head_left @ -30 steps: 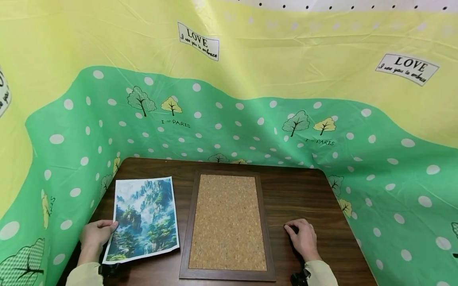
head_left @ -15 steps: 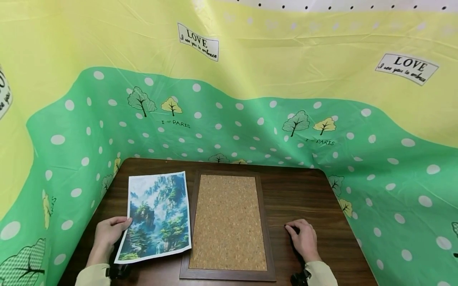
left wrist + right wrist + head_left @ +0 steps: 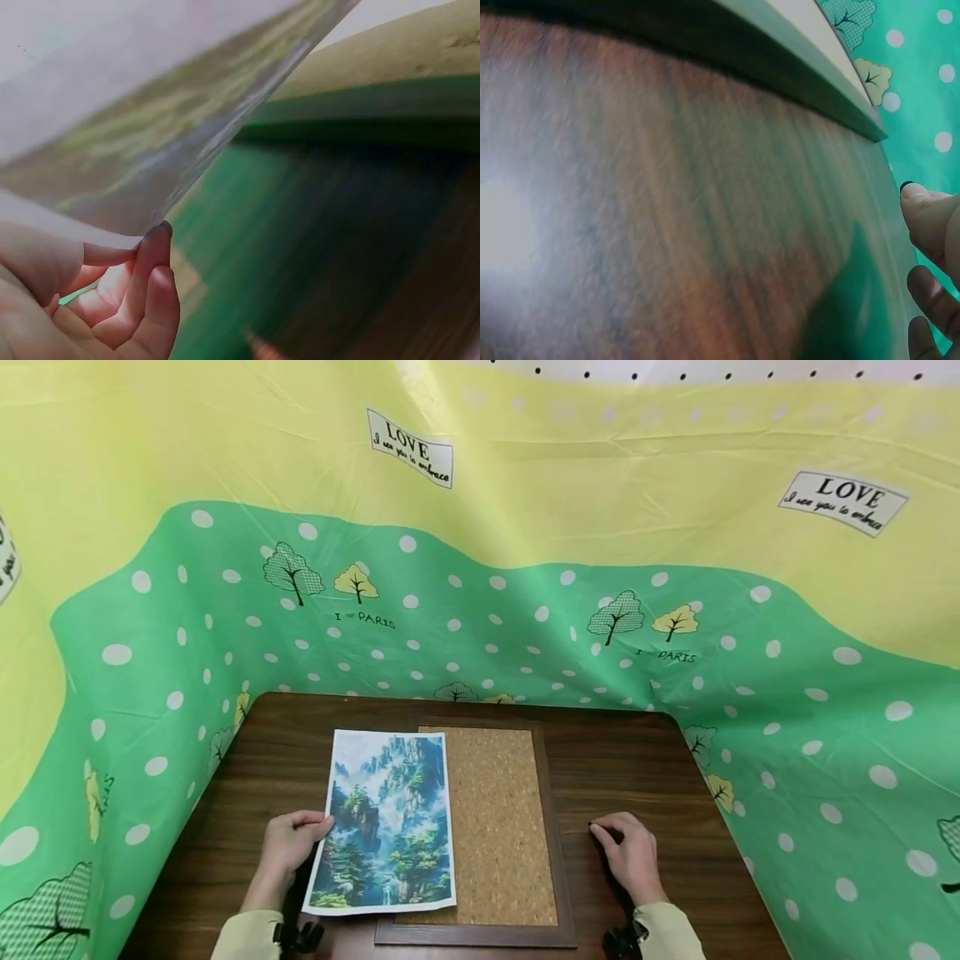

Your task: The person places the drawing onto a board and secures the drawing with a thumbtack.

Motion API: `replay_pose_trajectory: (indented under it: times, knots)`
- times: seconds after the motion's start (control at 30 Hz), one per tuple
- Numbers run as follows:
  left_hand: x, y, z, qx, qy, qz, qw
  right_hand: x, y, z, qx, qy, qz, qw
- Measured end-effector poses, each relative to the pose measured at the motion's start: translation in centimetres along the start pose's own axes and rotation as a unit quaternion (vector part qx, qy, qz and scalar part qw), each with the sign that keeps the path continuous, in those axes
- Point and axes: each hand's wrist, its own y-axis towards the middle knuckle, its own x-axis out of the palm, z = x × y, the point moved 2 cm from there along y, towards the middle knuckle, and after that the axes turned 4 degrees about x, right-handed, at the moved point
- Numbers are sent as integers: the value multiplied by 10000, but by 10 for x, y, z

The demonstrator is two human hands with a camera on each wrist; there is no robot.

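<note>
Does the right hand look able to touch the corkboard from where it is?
Probably yes: the right hand is beside the corkboard with no object visible between them; the picture hides only its left part in the head view.

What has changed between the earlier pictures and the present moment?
The left hand has carried the landscape print to the right; in the head view it now covers much of the left side of the corkboard. Nothing was newly gripped or let go: the print's left edge is still pinched. The corkboard and right hand stayed about where they were.

"LOVE", "I see you to embrace", "PARIS": curtain (image 3: 480, 518).
</note>
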Motion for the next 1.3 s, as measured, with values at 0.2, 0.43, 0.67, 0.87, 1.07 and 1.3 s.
replay_pose_trajectory:
  times: [0.2,0.43,0.67,0.87,1.07,1.3]
  knots:
    - [28,-5,10,198,-177,-59,9996,0,3,-6,-40,65,6,10000]
    - [58,-7,23,472,-385,-30,9981,-1,6,-12,-66,157,44,9998]
    - [80,-6,29,703,-404,40,9967,-1,7,-17,-74,212,57,9997]
    - [97,-7,37,770,-246,129,9966,-1,11,-23,-172,266,105,9994]
    - [112,-7,50,934,493,307,9939,3,13,-26,-138,304,80,9994]
    - [129,-7,61,1260,899,469,9868,4,18,-32,-262,416,119,9987]
